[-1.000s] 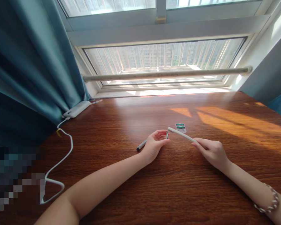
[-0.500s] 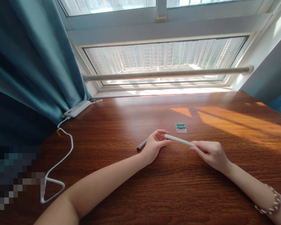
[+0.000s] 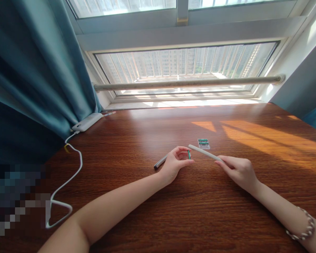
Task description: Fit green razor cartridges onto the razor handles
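Observation:
A small green-edged razor cartridge (image 3: 189, 154) stands between the thumb and fingertips of my left hand (image 3: 175, 162), which is closed on it. My right hand (image 3: 238, 172) pinches one end of a slim white stick (image 3: 204, 151). The stick's free end points left, just above and right of the cartridge, with a small gap between them. Beyond the stick lies a clear plastic case (image 3: 203, 144) with green and black razor cartridges in it. A grey pen-like rod (image 3: 160, 162) with a black end rests on the table, partly hidden behind my left hand.
A white power bank or similar device (image 3: 87, 122) lies by the curtain (image 3: 42, 63), with a white cable (image 3: 80, 165) running down the left side of the wooden table (image 3: 158, 218). A horizontal rail (image 3: 189, 83) crosses the window at the back.
The stick's free end has come away from the razor cartridge and moved slightly up and right. More of the cartridge shows in my left hand, which has hardly moved.

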Demonstrator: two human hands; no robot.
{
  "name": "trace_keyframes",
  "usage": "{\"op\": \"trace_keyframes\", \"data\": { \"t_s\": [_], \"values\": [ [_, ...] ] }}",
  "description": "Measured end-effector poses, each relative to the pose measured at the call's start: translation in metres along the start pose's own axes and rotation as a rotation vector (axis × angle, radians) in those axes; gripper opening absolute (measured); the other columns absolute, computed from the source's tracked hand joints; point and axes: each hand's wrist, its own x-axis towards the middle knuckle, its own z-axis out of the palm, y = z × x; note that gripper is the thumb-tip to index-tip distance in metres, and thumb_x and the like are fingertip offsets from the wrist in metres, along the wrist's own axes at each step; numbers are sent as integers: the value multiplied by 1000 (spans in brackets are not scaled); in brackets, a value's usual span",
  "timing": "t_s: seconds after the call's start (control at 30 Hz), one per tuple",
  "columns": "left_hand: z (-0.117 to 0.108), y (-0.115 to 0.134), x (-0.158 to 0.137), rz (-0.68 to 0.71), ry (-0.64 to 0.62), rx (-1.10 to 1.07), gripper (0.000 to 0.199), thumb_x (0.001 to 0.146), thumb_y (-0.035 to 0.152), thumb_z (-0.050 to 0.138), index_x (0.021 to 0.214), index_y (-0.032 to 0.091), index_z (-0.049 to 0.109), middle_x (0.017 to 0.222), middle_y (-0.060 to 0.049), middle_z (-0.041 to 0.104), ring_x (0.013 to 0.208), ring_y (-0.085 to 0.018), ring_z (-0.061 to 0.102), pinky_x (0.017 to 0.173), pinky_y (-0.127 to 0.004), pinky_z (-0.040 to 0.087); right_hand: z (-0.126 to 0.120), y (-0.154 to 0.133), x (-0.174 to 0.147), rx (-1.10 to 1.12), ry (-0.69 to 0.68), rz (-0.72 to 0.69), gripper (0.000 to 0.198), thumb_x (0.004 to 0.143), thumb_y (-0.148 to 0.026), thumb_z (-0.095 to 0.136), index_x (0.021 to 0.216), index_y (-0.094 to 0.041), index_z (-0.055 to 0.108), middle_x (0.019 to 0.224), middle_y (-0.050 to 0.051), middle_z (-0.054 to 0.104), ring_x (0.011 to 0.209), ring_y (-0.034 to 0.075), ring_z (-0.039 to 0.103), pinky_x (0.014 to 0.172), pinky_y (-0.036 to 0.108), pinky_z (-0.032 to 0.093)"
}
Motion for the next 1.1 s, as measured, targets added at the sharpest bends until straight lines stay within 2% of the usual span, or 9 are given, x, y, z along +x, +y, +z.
{"op": "trace_keyframes", "data": {
  "t_s": [0.17,0.33,0.47,0.6,0.73,0.87,1.0,1.1],
  "values": [
    [0,1,-1,-4,-5,10,40,52,10,73,88,17,57,87,-1,59,82,-12,53,76,-27,42,1,1,0,44,-56,-44,17,78,-29,55,88,-21,65,71,0,67,56,10,58,57,20,41],
    [0,2,-2,-14,5,57,41,51,11,74,88,17,58,85,-2,60,82,-12,53,76,-26,42,1,1,0,4,5,9,17,78,-30,55,87,-21,66,69,-1,67,52,9,57,54,20,40],
    [0,1,-2,-8,11,38,42,53,12,73,90,18,56,83,-1,59,82,-13,53,75,-27,42,1,-1,0,27,-22,-39,17,78,-30,55,86,-20,66,73,0,68,57,10,60,57,20,41],
    [0,0,-2,10,-2,38,40,54,10,72,90,17,57,89,-2,59,83,-12,53,77,-26,42,1,-2,1,2,-20,5,17,79,-29,53,86,-21,66,70,-1,67,54,10,58,55,20,40],
    [1,0,0,-2,21,-20,37,55,12,72,88,17,57,86,-1,59,79,-11,54,75,-25,42,-1,-1,0,40,22,-29,16,78,-28,54,86,-20,66,69,0,67,51,9,57,54,19,41],
    [1,1,2,-22,36,-85,37,55,12,72,88,17,56,89,-2,59,80,-11,54,75,-24,41,-1,-1,0,54,-26,-95,17,79,-27,53,87,-19,66,76,2,69,59,11,61,58,20,43],
    [1,3,2,-22,35,-91,36,56,14,71,88,17,57,87,-1,59,77,-9,54,76,-24,40,0,-2,0,26,-12,-34,18,80,-29,51,86,-20,66,70,2,68,53,11,58,53,21,42],
    [1,3,1,-32,42,-94,36,56,14,71,88,18,57,90,-1,59,76,-9,54,75,-23,40,-1,-2,0,63,-31,-55,19,80,-30,51,86,-20,66,68,2,67,50,11,57,52,21,42]
  ]
}}
